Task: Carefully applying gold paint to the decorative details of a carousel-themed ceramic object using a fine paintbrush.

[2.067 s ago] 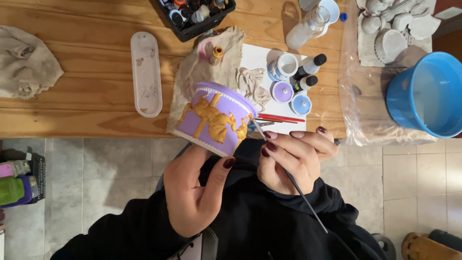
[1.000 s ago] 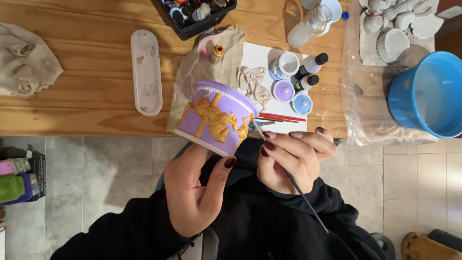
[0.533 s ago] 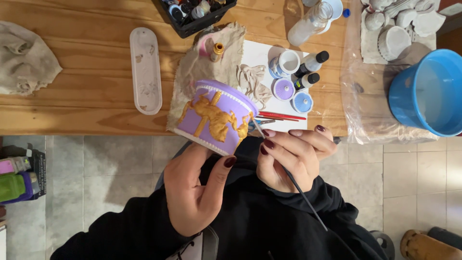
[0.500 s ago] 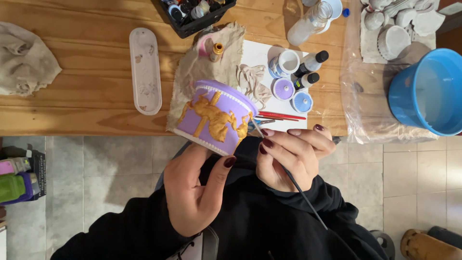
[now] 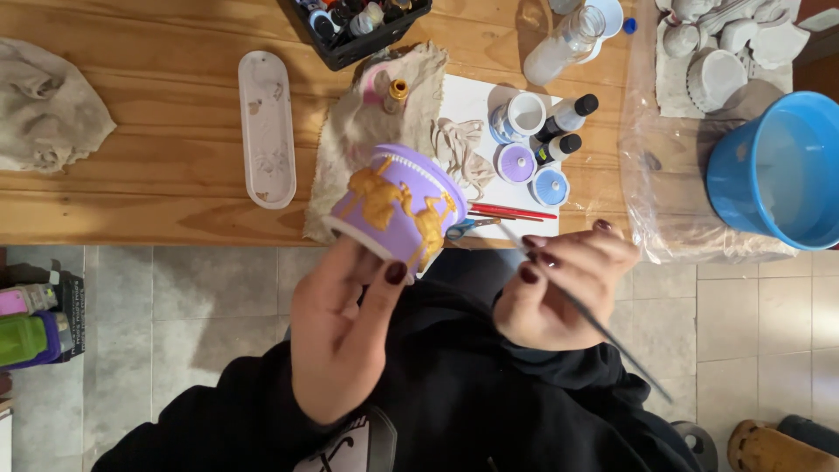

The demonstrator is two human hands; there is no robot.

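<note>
My left hand (image 5: 345, 336) holds a purple ceramic pot (image 5: 398, 205) with raised gold figures and a white beaded rim, tilted over the table's front edge. My right hand (image 5: 559, 288) grips a thin dark paintbrush (image 5: 603, 328), its tip raised toward the pot's right side and its handle running down to the right. Whether the tip touches the pot is too small to tell. Both hands are above my lap, in black sleeves.
On the wooden table (image 5: 157, 175): a white oval tray (image 5: 266, 127), beige cloths (image 5: 44, 109), small paint jars (image 5: 520, 140) on white paper, a black bin of paints (image 5: 358, 22), a blue bucket (image 5: 778, 170) on plastic sheeting, unpainted white ceramics (image 5: 717, 52). Tiled floor below.
The pot has turned slightly in my left hand, showing another gold figure. My right hand has drawn a little away to the right with the brush.
</note>
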